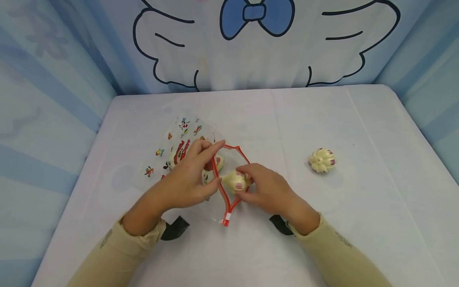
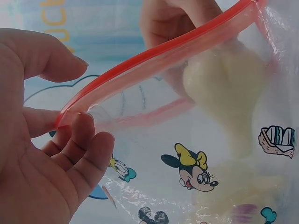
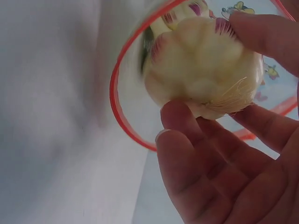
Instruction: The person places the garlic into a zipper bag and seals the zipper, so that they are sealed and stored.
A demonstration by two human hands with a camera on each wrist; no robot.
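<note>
White cloth covers the table [image 1: 322, 239], which is walled on three sides by pale blue cartoon-printed fabric [image 1: 53, 99]. Near the table's left-middle lies a clear zip bag [image 1: 186, 153] printed with cartoon figures, its red-rimmed mouth gaping toward the centre. The left hand [image 1: 190, 175] pinches the upper lip of that red rim between thumb and fingers, holding the mouth apart. The right hand [image 1: 267, 189], just beside it, grips a garlic bulb [image 1: 234, 181] with thumb and fingertips, and the bulb sits right at the bag's mouth, inside the red rim. Another bulb [image 1: 218, 161] lies within the bag already. A third garlic bulb [image 1: 322, 160] rests alone toward the table's right edge, well apart from both hands.
</note>
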